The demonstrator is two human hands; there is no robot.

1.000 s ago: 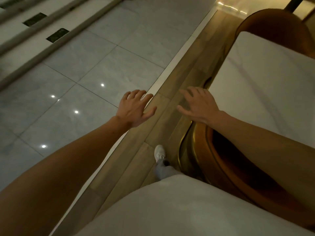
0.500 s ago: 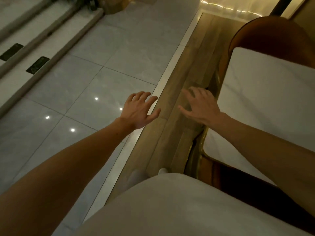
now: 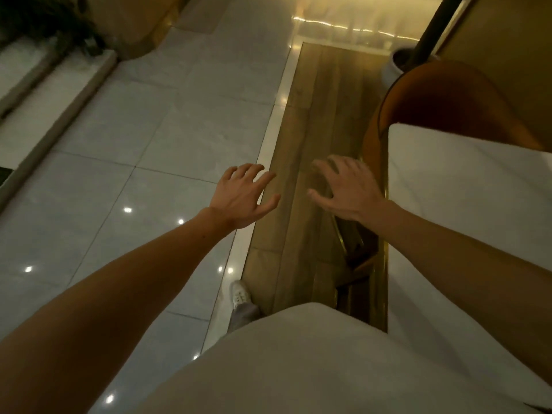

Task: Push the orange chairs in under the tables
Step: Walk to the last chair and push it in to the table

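An orange chair (image 3: 442,103) stands at the far end of a white marble table (image 3: 466,186), its rounded back showing beyond the tabletop and its seat under it. Gold legs (image 3: 343,243) show below the table's left edge. My left hand (image 3: 242,195) hovers with fingers spread over the seam between tile and wood floor. My right hand (image 3: 346,186) is spread too, just left of the table's edge, touching nothing. Both hands hold nothing.
A strip of wooden floor (image 3: 322,115) runs along the table; pale tiles (image 3: 149,144) lie to the left. Steps (image 3: 44,94) rise at far left. A dark post (image 3: 433,28) in a white base stands behind the chair. My white shoe (image 3: 240,295) is below.
I have walked forward along the table. The near orange chair under my right arm has dropped out of sight and the far chair has come closer. Both hands stay spread and empty.
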